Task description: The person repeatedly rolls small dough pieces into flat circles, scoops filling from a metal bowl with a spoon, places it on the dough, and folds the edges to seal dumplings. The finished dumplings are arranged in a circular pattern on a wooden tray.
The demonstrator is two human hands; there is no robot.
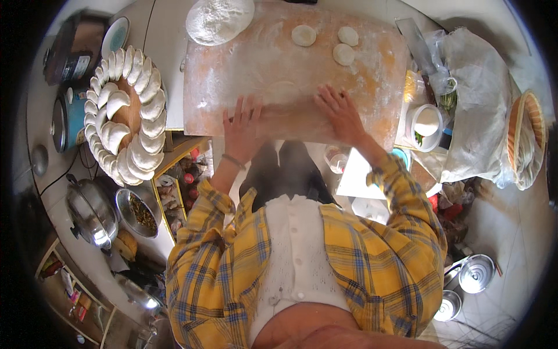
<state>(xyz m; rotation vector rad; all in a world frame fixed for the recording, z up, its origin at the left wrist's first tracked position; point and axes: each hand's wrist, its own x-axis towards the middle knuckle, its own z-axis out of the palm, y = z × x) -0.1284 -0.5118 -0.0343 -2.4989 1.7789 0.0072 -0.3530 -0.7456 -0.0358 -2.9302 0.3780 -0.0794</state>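
Observation:
A floured wooden board (pixel 248 65) lies before me. My left hand (pixel 246 126) and my right hand (pixel 340 111) are palm down over its near half, fingers extended and spread. Between them runs a blurred, slim rolling pin (pixel 285 111); its ends pass under my hands, and neither hand is closed around it. Just beyond the pin, a pale, thin dough round (pixel 284 88) shows faintly on the board. Several small flattened dough pieces, one of them a separate disc (pixel 304 35), lie farther back. A large floury dough mass (pixel 220 19) sits at the back left corner.
At left, a round wooden tray (pixel 133 102) carries several crescent dumplings. Beyond it stand a lidded metal pot (pixel 92 213) and a metal bowl of chopped filling (pixel 138 213). At right are a cleaver (pixel 416 46), a plastic tub (pixel 425 128) and a large whitish sack (pixel 473 104).

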